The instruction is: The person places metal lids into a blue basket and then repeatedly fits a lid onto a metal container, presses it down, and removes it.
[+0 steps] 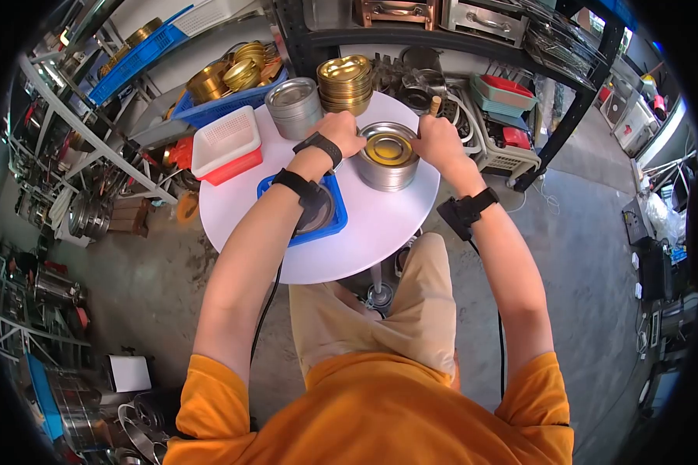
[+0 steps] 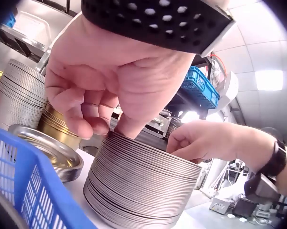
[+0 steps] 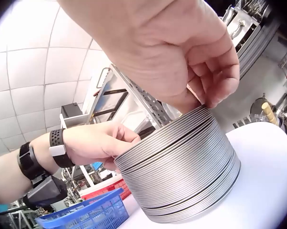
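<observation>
A tall stack of round silver plates (image 1: 388, 178) stands near the right side of the white round table, with a gold-toned disc (image 1: 388, 149) in its top. The left hand (image 1: 341, 133) pinches the stack's upper rim on one side, thumb at the edge and fingers curled, as the left wrist view shows closely. Across from it, the right hand (image 1: 440, 144) pinches the opposite rim; in the right wrist view its thumb and fingertips meet at the top edge of the stack (image 3: 181, 171).
A blue basket (image 1: 342, 219) holding a round metal piece lies beside the left forearm. Behind stand another silver stack (image 1: 293, 108), a gold stack (image 1: 344, 87) and a white basket over a red one (image 1: 231, 173). Metal shelves (image 1: 318, 37) border the table's far side.
</observation>
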A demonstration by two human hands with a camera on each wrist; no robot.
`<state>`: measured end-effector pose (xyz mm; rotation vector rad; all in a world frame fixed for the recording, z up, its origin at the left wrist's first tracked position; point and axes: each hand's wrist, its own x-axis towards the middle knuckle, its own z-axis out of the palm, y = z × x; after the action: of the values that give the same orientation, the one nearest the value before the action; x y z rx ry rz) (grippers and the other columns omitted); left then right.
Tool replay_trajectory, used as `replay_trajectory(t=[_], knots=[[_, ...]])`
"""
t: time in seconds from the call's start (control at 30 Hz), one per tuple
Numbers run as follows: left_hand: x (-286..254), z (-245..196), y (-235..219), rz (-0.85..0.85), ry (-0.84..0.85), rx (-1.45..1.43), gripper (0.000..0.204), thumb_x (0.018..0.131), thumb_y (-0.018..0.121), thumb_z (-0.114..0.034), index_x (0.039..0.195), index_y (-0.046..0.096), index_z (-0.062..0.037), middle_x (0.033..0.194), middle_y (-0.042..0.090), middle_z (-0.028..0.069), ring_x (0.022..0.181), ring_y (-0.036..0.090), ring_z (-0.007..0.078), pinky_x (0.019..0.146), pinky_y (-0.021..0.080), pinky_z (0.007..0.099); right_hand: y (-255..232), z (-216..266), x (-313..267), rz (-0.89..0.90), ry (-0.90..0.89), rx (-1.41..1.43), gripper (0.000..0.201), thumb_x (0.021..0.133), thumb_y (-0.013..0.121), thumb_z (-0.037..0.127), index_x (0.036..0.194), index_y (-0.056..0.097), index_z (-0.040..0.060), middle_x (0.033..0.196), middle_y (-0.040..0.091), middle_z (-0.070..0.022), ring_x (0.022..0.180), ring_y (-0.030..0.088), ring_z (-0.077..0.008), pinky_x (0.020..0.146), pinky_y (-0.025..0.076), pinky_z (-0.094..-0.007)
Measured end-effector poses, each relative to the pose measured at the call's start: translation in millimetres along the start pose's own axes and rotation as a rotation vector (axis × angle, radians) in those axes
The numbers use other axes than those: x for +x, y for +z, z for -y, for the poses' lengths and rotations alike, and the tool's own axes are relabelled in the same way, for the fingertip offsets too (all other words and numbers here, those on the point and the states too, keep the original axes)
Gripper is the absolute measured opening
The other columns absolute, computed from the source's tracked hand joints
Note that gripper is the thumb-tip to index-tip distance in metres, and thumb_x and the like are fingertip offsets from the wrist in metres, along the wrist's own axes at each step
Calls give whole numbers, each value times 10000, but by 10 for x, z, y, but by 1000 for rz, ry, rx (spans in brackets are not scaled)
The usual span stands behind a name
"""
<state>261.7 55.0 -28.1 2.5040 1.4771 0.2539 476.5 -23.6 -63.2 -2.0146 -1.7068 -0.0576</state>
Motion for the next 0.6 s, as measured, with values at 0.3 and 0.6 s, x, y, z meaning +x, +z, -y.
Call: replay_trajectory(t=[0.3, 0.6], knots=[[-72, -104, -70, -57, 6, 104, 245, 859, 755, -296, 901, 777, -56, 904, 769, 194, 891, 754, 372, 786, 586, 481, 1, 2, 50, 5, -62, -32, 180, 821, 782, 150, 884, 750, -15, 870, 735, -266, 884, 737, -431, 832, 606, -493], [-295, 26, -315, -212, 78, -32, 253, 869, 759, -300, 906, 768, -50, 850, 758, 173, 818, 747, 345, 712, 575, 452, -286, 222, -56, -44, -163, 47, 194, 830, 752, 103, 927, 693, -54, 907, 728, -282, 892, 729, -470, 806, 614, -517]])
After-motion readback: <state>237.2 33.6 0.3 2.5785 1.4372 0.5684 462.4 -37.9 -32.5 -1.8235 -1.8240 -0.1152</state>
